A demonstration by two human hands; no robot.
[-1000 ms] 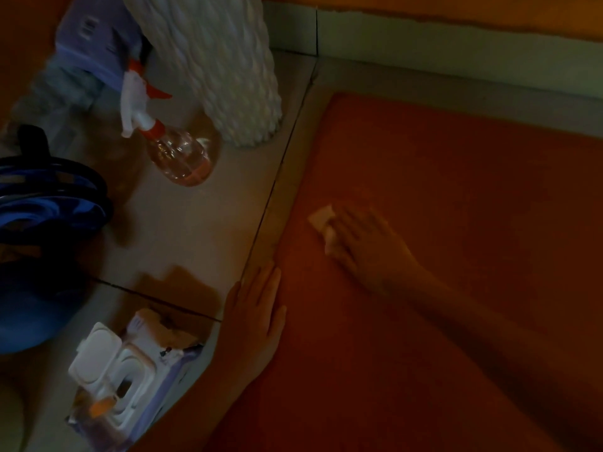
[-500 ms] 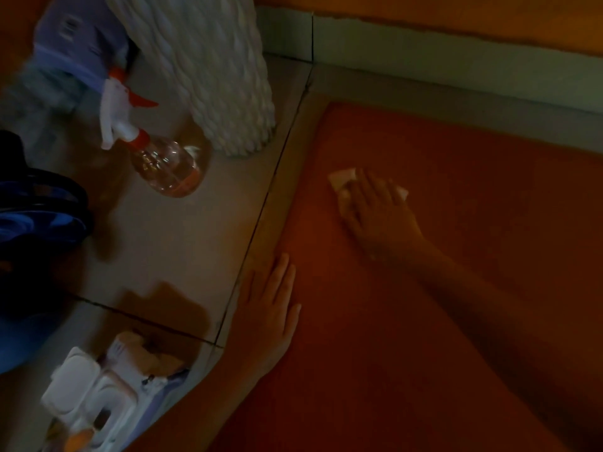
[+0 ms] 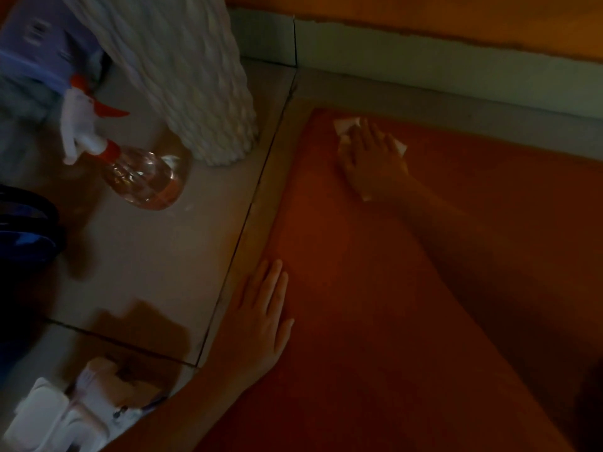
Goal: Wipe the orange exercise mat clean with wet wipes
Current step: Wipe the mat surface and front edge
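Your R hand [image 3: 372,161] lay flat, fingers straight, pressing the wet wipe [image 3: 345,125] onto the orange mat [image 3: 391,305] at the mat's far-left corner. No curl round it; wipe corners showed past fingertips and palm. L hand [image 3: 262,324] was also open, palm down on the mat's left edge, fingers together. On the floor tile [image 3: 146,256] left of the mat: spray bottle [image 3: 140,177] (pinkish liquid inside), white textured column [image 3: 195,76] near the mat's far-left corner, wipes pack [image 3: 65,415] off its near-left side, lid state unclear.
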